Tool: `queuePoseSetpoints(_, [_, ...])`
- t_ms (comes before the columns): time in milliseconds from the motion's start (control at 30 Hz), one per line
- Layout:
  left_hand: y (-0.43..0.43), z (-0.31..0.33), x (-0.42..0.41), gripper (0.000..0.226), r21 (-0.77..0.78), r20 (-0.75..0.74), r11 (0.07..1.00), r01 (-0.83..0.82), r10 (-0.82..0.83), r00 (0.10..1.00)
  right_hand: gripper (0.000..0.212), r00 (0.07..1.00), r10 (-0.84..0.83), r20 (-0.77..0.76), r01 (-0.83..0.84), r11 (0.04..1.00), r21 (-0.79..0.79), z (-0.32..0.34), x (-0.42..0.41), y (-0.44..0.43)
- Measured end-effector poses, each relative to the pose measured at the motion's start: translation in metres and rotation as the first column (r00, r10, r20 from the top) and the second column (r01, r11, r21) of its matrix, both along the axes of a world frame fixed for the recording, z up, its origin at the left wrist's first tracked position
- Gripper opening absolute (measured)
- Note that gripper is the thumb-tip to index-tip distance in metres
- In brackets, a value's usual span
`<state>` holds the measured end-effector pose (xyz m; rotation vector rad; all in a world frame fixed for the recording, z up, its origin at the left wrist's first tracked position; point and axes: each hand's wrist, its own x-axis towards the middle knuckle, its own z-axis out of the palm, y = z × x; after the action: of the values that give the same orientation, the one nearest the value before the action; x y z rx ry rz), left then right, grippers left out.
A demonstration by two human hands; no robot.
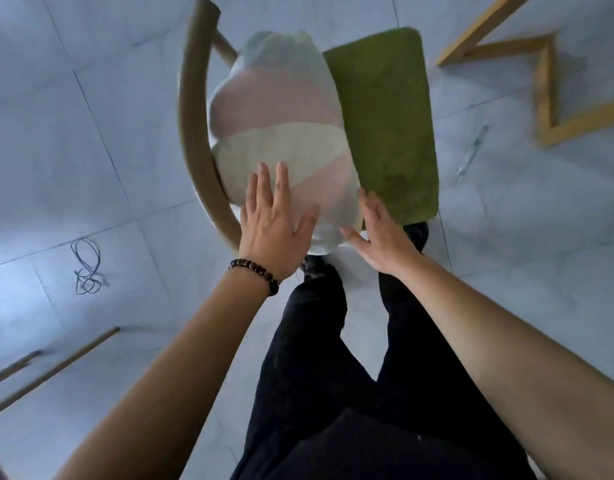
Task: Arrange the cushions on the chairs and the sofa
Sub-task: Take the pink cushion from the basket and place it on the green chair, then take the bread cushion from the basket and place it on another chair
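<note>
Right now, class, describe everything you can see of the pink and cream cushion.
Plump, banded pink and cream, inside a translucent white cover, the cushion stands on the green seat against the chair's curved wooden back. The left hand lies flat on its near end; the right hand touches its near right corner.

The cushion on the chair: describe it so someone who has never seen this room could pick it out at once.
Find the wooden chair with the curved back rail on the pale tiled floor. The cushion leans against that rail on the green seat, under the flat left hand. It alone is plump, banded pink and cream; the seat is flat, plain green.
</note>
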<state>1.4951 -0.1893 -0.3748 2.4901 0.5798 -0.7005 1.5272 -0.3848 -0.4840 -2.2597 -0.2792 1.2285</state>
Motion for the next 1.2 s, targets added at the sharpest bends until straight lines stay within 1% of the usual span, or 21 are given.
queuePoseSetpoints(67, [0.002,0.048,-0.003,0.076,-0.085,0.045,0.991,-0.100,0.104,0.994,0.077,0.999,-0.007,0.038,0.008,0.999,-0.036,0.053,0.014,-0.010])
queuePoseSetpoints(167, [0.007,0.119,-0.010,0.073,-0.163,0.137,0.971,-0.176,0.199,0.970,0.070,0.988,-0.053,0.144,0.059,0.998,-0.037,0.137,0.035,-0.022])
queuePoseSetpoints(233, [0.013,0.162,-0.022,0.070,-0.240,0.222,0.938,-0.248,0.302,0.927,0.068,0.968,-0.118,0.221,0.119,0.993,0.011,0.193,0.043,-0.028])
queuePoseSetpoints(267, [0.017,0.180,-0.031,0.067,-0.296,0.264,0.911,-0.288,0.368,0.892,0.067,0.952,-0.176,0.249,0.166,0.984,0.063,0.219,0.043,-0.031])
queuePoseSetpoints(367, [0.026,0.217,-0.060,0.060,-0.445,0.333,0.798,-0.406,0.569,0.752,0.072,0.885,-0.390,0.254,0.316,0.904,0.287,0.283,0.034,-0.043])
queuePoseSetpoints(433, [0.026,0.236,-0.085,0.057,-0.520,0.324,0.674,-0.525,0.724,0.609,0.078,0.835,-0.509,0.208,0.398,0.820,0.412,0.316,0.022,-0.050])
queuePoseSetpoints(500, [0.023,0.247,-0.109,0.055,-0.585,0.307,0.544,-0.602,0.835,0.456,0.079,0.819,-0.559,0.128,0.442,0.757,0.480,0.335,0.013,-0.058])
queuePoseSetpoints(567, [0.014,0.254,-0.130,0.055,-0.604,0.315,0.461,-0.650,0.888,0.337,0.074,0.868,-0.490,0.083,0.383,0.765,0.519,0.345,0.012,-0.063])
queuePoseSetpoints(633, [-0.003,0.260,-0.150,0.056,-0.612,0.324,0.380,-0.694,0.921,0.218,0.066,0.926,-0.372,0.062,0.285,0.798,0.531,0.347,0.018,-0.068])
queuePoseSetpoints(733, [-0.044,0.270,-0.179,0.054,-0.599,0.330,0.258,-0.758,0.942,0.060,0.058,0.979,-0.203,0.030,0.156,0.831,0.533,0.348,0.024,-0.074])
queuePoseSetpoints(800, [-0.078,0.276,-0.203,0.055,-0.576,0.340,0.199,-0.793,0.940,-0.011,0.054,0.997,-0.080,0.018,0.058,0.841,0.538,0.347,0.022,-0.072])
queuePoseSetpoints(867, [-0.111,0.279,-0.232,0.058,-0.532,0.349,0.158,-0.832,0.936,-0.046,0.050,1.000,0.021,-0.011,-0.012,0.842,0.540,0.341,0.016,-0.064])
queuePoseSetpoints(933, [-0.145,0.284,-0.270,0.061,-0.495,0.351,0.087,-0.865,0.930,-0.107,0.047,0.989,0.142,-0.048,-0.095,0.840,0.534,0.338,-0.002,-0.052])
queuePoseSetpoints(1000, [-0.177,0.294,-0.311,0.061,-0.477,0.356,-0.011,-0.879,0.911,-0.205,0.044,0.966,0.241,-0.089,-0.156,0.825,0.543,0.341,-0.027,-0.039])
queuePoseSetpoints(1067, [-0.210,0.304,-0.358,0.062,-0.482,0.376,-0.152,-0.863,0.853,-0.361,0.042,0.917,0.386,-0.105,-0.267,0.786,0.558,0.352,-0.065,-0.025])
queuePoseSetpoints(1133, [-0.244,0.310,-0.403,0.070,-0.491,0.391,-0.289,-0.822,0.770,-0.504,0.047,0.848,0.523,-0.090,-0.388,0.726,0.569,0.362,-0.109,-0.009])
queuePoseSetpoints(1167, [-0.258,0.309,-0.422,0.073,-0.493,0.394,-0.341,-0.800,0.733,-0.555,0.045,0.819,0.569,-0.073,-0.430,0.693,0.579,0.366,-0.129,-0.003])
queuePoseSetpoints(1200, [-0.273,0.308,-0.444,0.075,-0.501,0.393,-0.398,-0.769,0.686,-0.612,0.039,0.781,0.622,-0.051,-0.478,0.649,0.592,0.368,-0.156,0.005])
